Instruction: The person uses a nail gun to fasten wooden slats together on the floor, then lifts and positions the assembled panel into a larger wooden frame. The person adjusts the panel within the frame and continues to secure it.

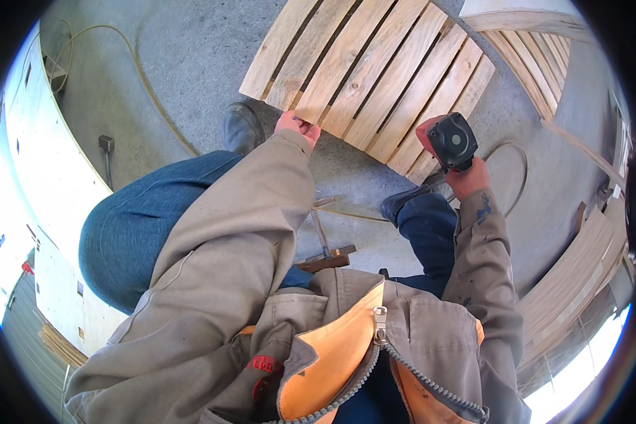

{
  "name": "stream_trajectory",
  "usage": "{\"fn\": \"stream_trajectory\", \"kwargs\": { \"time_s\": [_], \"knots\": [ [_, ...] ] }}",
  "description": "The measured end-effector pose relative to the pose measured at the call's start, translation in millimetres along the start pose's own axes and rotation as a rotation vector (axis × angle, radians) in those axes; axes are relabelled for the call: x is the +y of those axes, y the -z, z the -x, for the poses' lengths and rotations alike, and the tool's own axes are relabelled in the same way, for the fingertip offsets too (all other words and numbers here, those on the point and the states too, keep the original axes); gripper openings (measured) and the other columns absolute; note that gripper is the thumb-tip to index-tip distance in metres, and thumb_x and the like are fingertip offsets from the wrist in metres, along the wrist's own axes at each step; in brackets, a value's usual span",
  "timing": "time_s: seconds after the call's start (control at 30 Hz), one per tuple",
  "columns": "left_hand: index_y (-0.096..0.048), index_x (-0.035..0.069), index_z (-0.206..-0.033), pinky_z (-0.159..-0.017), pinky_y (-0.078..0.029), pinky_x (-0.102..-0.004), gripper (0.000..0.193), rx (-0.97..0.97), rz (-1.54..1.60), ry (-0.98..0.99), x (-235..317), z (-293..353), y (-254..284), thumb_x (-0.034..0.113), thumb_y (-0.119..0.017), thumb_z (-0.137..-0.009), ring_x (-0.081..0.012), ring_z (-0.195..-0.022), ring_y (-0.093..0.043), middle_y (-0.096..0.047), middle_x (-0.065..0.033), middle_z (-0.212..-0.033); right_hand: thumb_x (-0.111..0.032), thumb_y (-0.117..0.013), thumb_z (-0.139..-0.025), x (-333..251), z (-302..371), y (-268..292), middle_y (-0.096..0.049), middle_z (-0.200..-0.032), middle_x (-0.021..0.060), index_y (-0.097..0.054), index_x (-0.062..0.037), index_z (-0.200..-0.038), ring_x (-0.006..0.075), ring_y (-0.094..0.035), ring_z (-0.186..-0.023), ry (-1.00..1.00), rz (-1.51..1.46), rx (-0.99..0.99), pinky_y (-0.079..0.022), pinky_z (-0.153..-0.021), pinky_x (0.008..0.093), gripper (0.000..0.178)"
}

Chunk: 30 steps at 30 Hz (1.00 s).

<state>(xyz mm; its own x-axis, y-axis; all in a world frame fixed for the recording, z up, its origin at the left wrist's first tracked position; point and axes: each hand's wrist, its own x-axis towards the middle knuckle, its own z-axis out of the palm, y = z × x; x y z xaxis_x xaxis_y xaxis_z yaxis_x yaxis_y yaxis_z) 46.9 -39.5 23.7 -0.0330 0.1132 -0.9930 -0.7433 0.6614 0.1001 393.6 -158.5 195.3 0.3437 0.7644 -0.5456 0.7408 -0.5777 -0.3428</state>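
Observation:
A wooden pallet (374,71) of pale slats lies on the concrete floor in front of me. My left hand (298,128) pinches the near edge of one slat at the pallet's lower left side. My right hand (468,178) grips a red and black pneumatic nail gun (451,141), held at the pallet's near right edge with its black cap facing the camera. A hose (517,164) loops away from the tool. My knees in blue jeans and my dark shoes (242,127) sit just below the pallet.
A second slatted pallet (537,56) lies at the upper right. Stacked boards (576,272) lean at the right. A hammer (325,260) lies on the floor between my legs. A tan hose (145,78) curves across the concrete at the left, beside a white panel (46,177).

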Motion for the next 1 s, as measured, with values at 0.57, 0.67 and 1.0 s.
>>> {"fn": "stream_trajectory", "kwargs": {
  "time_s": [0.57,0.67,1.0],
  "knots": [
    [-0.047,-0.001,-0.138,-0.109,-0.043,-0.0446,0.049,-0.004,-0.011,0.009,1.1,1.4,-0.3,0.036,-0.044,-0.106,-0.0284,-0.125,-0.054,-0.056,-0.0162,-0.135,-0.007,-0.066,-0.08,-4.3,-0.1,0.0,-0.072,-0.089,0.023,-0.072,-0.0026,-0.093,0.0409,-0.07,-0.092,-0.009,0.011,0.03,-0.055,-0.078,0.0424,0.014],
    [-0.048,0.002,-0.137,-0.109,-0.042,-0.0459,0.043,-0.027,-0.025,-0.006,1.5,-0.7,0.3,0.033,-0.042,-0.107,-0.0282,-0.124,-0.054,-0.057,-0.015,-0.135,-0.007,-0.066,-0.081,-5.1,-0.7,-0.3,-0.072,-0.089,0.023,-0.072,-0.0024,-0.093,0.0405,-0.07,-0.092,-0.007,0.069,0.01,-0.055,-0.078,0.0425,0.014],
    [-0.048,0.004,-0.138,-0.109,-0.042,-0.0513,0.041,0.014,-0.052,0.014,0.0,2.8,-1.9,0.031,-0.042,-0.108,-0.0308,-0.129,-0.053,-0.052,-0.0152,-0.142,-0.008,-0.066,-0.079,-5.0,-0.3,-1.8,-0.072,-0.09,0.024,-0.072,-0.0017,-0.093,0.0419,-0.069,-0.094,-0.024,0.044,0.026,-0.055,-0.079,0.0441,0.017]
  ]
}}
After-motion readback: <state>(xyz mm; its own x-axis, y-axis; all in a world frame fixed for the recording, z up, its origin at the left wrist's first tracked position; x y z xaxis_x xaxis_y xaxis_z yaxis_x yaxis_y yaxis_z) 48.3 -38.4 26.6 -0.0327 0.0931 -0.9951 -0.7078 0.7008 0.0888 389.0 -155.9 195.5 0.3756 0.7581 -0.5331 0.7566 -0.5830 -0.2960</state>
